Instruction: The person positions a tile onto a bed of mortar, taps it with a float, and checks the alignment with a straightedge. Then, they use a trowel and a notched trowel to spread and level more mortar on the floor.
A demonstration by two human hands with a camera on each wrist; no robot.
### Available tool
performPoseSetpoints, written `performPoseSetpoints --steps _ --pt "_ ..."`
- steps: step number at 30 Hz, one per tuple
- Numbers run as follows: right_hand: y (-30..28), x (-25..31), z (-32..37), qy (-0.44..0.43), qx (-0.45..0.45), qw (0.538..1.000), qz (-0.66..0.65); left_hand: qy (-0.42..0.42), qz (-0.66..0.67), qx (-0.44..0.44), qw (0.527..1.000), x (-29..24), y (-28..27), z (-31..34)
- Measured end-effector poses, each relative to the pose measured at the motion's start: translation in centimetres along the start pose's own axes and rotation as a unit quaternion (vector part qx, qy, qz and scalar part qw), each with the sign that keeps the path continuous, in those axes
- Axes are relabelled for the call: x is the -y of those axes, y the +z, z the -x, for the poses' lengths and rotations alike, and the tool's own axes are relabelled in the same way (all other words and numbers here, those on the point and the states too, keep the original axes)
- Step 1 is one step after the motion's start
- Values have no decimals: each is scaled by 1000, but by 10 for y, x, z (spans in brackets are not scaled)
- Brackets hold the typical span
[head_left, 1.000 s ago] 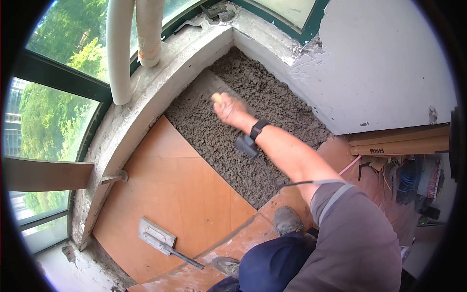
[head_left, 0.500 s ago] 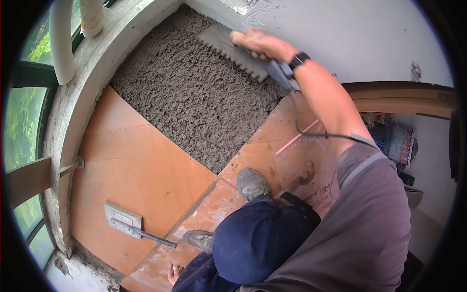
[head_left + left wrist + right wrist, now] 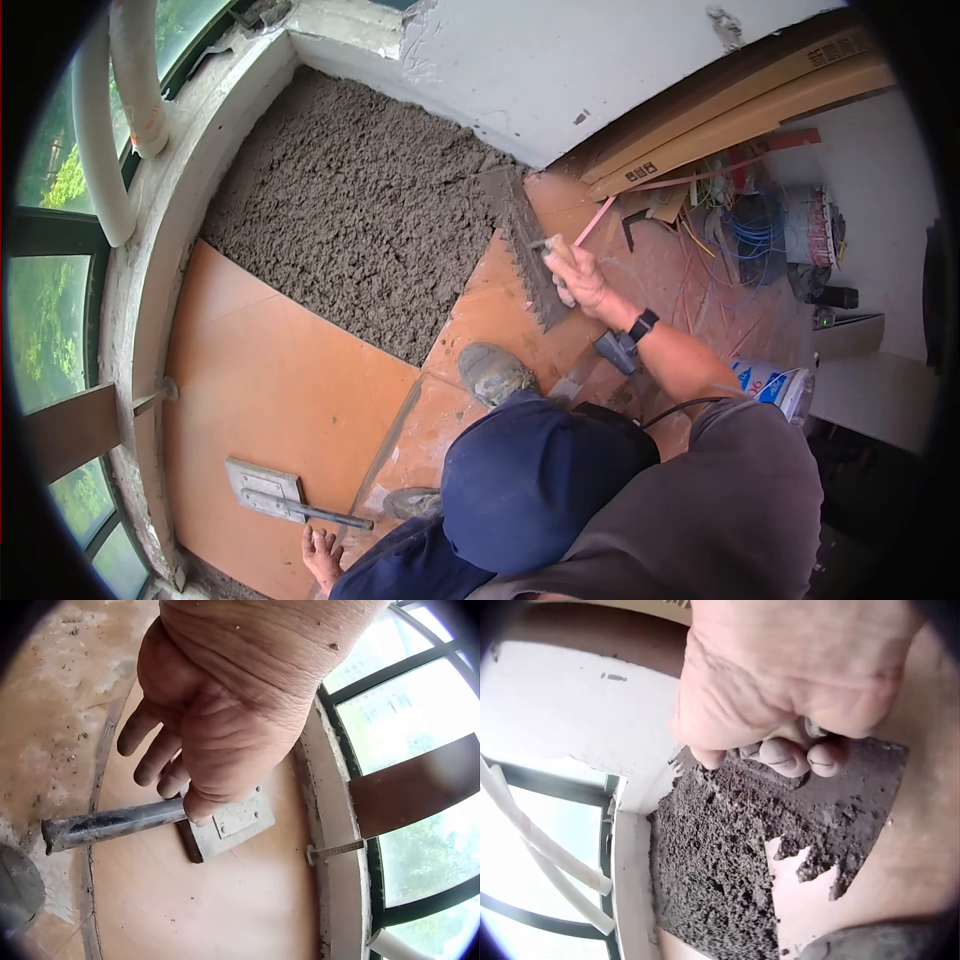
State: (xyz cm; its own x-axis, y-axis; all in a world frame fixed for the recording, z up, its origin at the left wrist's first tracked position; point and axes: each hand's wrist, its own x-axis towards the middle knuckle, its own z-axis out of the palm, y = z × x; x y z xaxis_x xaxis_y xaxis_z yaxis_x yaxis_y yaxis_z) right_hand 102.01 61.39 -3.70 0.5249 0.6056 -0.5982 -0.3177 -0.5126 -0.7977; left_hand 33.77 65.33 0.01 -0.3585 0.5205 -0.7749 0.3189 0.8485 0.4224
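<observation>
My right hand [image 3: 580, 280] grips the pale handle of a notched trowel [image 3: 525, 245], which is now over the tiled floor at the right edge of the grey mortar bed [image 3: 350, 190]. In the right wrist view, wet mortar clings to the trowel blade [image 3: 874, 776] and its teeth, and my fingers [image 3: 780, 757] curl round the handle. Low in the head view, my left hand [image 3: 322, 560] is beside a flat rectangular pad tool [image 3: 270, 492] with a long dark handle. In the left wrist view, the fingers [image 3: 157, 754] hang loosely and overlap that tool.
The pad tool lies on a large orange tile [image 3: 290, 380] bordering the mortar. A low wall [image 3: 160, 290] with windows runs along the left, with white pipes [image 3: 105, 140] nearby. Cardboard boxes [image 3: 720, 120], cables [image 3: 755, 235] and a bucket [image 3: 775, 385] are at the right. A shoe [image 3: 495, 373] stands near the mortar.
My right hand has swept the trowel from the far mortar along the wall, rightward and back toward me, off onto the tiles. The left hand has come into view near the pad tool.
</observation>
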Motion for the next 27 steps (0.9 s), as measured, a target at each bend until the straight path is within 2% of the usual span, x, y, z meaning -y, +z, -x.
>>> performPoseSetpoints --steps 2,3,5,6,8,10,12,14,17,18,19,20,21,22,24,25,27 --pt "3 -5 7 18 -38 997 -60 10 3 -7 1000 1 0 -3" --pt "7 -7 3 19 -28 998 -56 12 1 -14 1000 -2 4 1" --pt "18 -14 -5 75 -72 980 -167 15 3 1 1000 6 2 4" --pt "27 -17 -10 87 -56 982 -159 0 -3 -3 1000 4 9 12" --pt "42 -18 -27 70 36 989 -125 -16 -4 -3 1000 14 18 16" --pt "45 -9 -29 85 62 991 -88 -14 -17 22 1000 23 19 20" --pt "30 -1 -33 41 119 991 -42 -12 -5 14 1000 32 15 26" --pt "20 -4 -34 50 117 992 10 -11 9 7 1000 39 17 33" --pt "17 -1 -40 98 287 924 232 -55 35 -17 998 32 28 41" --pt "17 -5 -42 104 289 923 232 -61 33 -19 997 37 28 44" --pt "19 -11 -45 -76 322 881 339 -55 17 -10 998 39 27 42" --pt "22 -10 -51 -261 335 797 430 -41 4 1 999 34 29 36" --pt "27 -2 -44 -262 311 765 500 -28 -9 -13 999 33 29 34" --pt "31 7 -40 -285 299 706 575 -14 -20 -7 1000 34 25 28" --pt "39 9 -36 -317 308 653 615 -1 -3 0 1000 33 25 22" --pt "40 8 -41 -330 300 650 615 -1 -23 -12 1000 29 27 23" --pt "43 7 -53 -340 227 653 638 10 -29 -16 999 22 28 25"
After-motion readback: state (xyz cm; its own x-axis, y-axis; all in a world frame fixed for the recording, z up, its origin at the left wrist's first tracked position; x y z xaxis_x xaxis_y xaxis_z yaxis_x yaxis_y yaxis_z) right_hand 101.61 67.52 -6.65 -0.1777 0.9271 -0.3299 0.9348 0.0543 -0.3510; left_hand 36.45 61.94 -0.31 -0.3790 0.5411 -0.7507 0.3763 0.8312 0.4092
